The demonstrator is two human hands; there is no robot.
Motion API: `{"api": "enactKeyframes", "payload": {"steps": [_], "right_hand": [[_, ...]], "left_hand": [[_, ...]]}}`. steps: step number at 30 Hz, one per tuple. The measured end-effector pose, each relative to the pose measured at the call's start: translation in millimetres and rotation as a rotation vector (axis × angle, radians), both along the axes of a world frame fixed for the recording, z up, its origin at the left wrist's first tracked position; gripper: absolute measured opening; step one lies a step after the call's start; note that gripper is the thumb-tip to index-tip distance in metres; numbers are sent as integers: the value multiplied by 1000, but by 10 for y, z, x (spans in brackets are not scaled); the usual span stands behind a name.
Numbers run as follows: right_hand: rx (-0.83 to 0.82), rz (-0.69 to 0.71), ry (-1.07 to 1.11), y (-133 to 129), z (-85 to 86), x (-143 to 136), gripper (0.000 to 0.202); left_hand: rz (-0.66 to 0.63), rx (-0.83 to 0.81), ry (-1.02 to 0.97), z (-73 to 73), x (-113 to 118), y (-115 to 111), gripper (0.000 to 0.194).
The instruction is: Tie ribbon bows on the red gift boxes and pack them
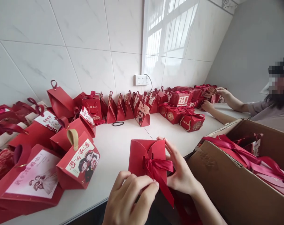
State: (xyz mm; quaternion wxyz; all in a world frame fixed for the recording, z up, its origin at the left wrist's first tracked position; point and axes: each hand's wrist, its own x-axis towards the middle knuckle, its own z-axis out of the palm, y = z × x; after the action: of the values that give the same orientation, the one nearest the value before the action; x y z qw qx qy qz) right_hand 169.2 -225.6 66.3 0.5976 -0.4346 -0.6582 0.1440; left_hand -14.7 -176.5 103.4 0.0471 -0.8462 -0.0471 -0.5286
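A red gift box [136, 153] with scalloped top flaps is held up over the table's near edge. Through slots in its top runs a red ribbon [159, 167], tied in a bow with one tail hanging down the near side. My right hand [179, 173] is wrapped around the box's right side, thumb in front and fingers behind. My left hand [134, 197] is closed in front of the box, its fingertips pinching at the lower part of the ribbon bow. Part of the bow is hidden behind those fingers.
Triangular red boxes [79, 161] crowd the white table's left side. More red gift boxes [174, 114] line the tiled wall, with a black hair tie [118, 123] before them. An open cardboard carton [214, 178] stands right, holding ribboned boxes. A co-worker's hands [208, 105] handle boxes far right.
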Motion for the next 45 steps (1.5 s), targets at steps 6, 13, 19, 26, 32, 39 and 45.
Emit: {"api": "enactKeyframes", "payload": {"steps": [6, 13, 19, 26, 32, 39, 45], "right_hand": [[15, -100, -31, -7, -13, 103, 102], [35, -176, -22, -79, 2, 184, 98], [76, -243, -23, -163, -22, 227, 100], [115, -242, -17, -227, 5, 221, 94], [91, -174, 37, -216, -36, 208, 96], [105, -166, 53, -156, -37, 177, 89], [96, -193, 5, -147, -12, 117, 100]], "left_hand": [[9, -42, 35, 17, 108, -19, 22], [-10, -29, 54, 59, 252, -22, 21], [-26, 31, 34, 93, 319, -92, 18], [-17, 46, 20, 90, 341, -183, 17], [-33, 58, -94, 40, 357, -154, 16], [-25, 9, -133, -26, 347, -142, 17], [54, -63, -186, -146, 292, -216, 21]]}}
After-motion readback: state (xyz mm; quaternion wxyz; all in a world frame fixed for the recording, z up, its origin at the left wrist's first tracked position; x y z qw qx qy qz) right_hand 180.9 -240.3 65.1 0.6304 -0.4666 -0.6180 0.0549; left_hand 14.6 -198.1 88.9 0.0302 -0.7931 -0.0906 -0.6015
